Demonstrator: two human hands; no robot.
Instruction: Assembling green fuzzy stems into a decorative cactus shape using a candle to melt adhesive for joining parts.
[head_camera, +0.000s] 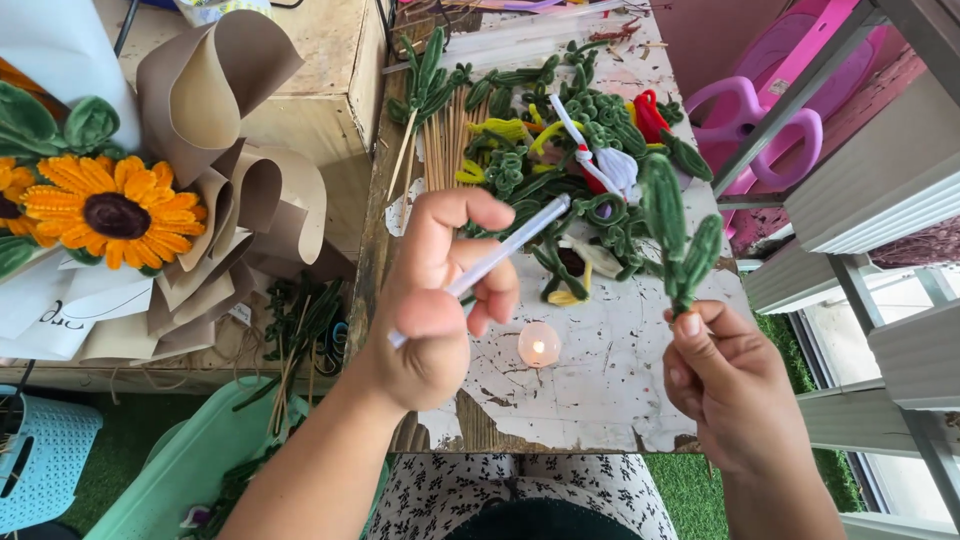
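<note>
At the bottom of the frame our lap in a black-and-white patterned cloth (480, 495) sits against the near edge of the bench (600, 400), whose white paint is chipped and peeling.

Just above it, in the centre, our left hand (440, 300) is curled tight around a clear glue stick (490, 262), which slants up to the right with its upper tip free of the fingers. At the lower right our right hand (725, 375) pinches the base of a green pipe-cleaner leaf sprig (680, 235) between thumb and fingertips, holding it upright with its fuzzy leaves above the hand. The two pieces are near each other but apart.

Between the hands, on the bench, a small lit candle (539, 344) burns. We judge that the work goes best if the stick and the sprig stay steady, and if our fingers and the fuzzy leaves stay well clear of the flame.

Further up the frame lies a heap of green, yellow, red and white pipe-cleaner pieces (570, 130), with a bundle of thin wooden sticks (445, 145) to its left. At the far left a pipe-cleaner sunflower (115, 212) rests in curled brown paper wrap (215, 85).
</note>
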